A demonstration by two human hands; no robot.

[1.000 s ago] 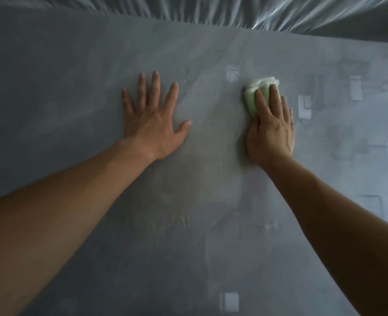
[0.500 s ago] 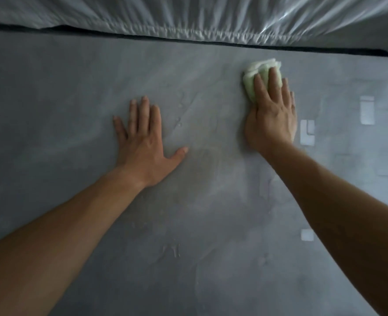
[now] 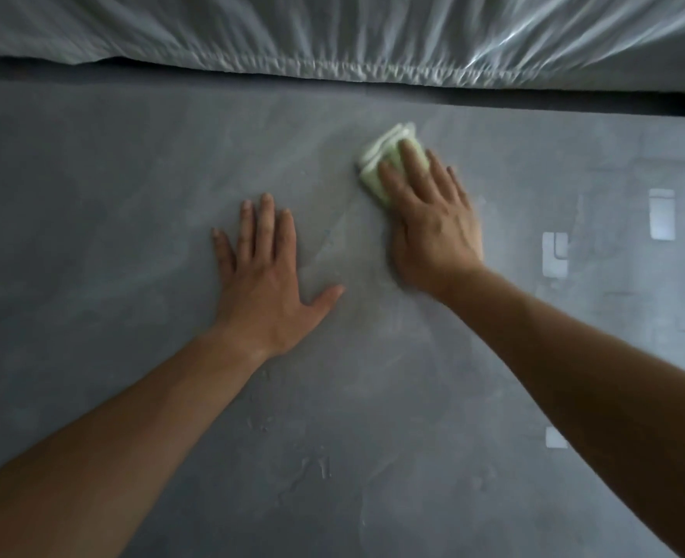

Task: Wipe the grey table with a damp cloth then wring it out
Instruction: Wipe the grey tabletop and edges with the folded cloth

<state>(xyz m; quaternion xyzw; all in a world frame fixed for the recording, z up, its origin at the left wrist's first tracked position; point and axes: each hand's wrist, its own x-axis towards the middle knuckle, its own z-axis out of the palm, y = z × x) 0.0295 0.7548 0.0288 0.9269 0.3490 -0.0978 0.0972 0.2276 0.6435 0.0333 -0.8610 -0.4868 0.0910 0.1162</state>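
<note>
Fingers of your right hand [image 3: 433, 227] pressed flat on one green cloth [image 3: 389, 159]; your left hand [image 3: 268, 283] lay splayed on the grey table [image 3: 91, 195].

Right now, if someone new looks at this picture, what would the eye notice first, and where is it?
First comes the pale green folded cloth, the only colour in a grey scene, pressed flat under the right hand near the far edge of the grey table. Next is the left hand, spread palm down on the bare surface beside it, not touching the cloth. Behind the table runs a band of wrinkled whitish fabric.
</note>
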